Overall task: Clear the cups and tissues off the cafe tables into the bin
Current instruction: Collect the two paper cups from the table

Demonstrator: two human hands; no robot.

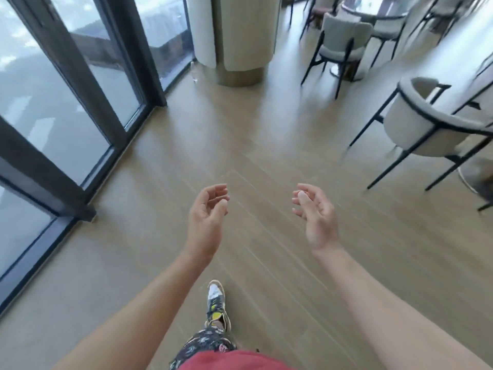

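Left hand (206,217): raised over the floor (266,129), fingers (217,188) loosely curled, holding nothing.
Right hand (314,212): level with it, fingers loosely curled, empty.
Table (373,9): far right, chairs (344,41) around it; top too blurred to tell whether cups or tissues lie there.
Glass doors (66,76): left.

Pale chairs (437,124) near glass doors (66,84) (wood floor (240,134)).

Wood floor (253,134), glass doors (53,84) left, pale chairs (416,124) right.
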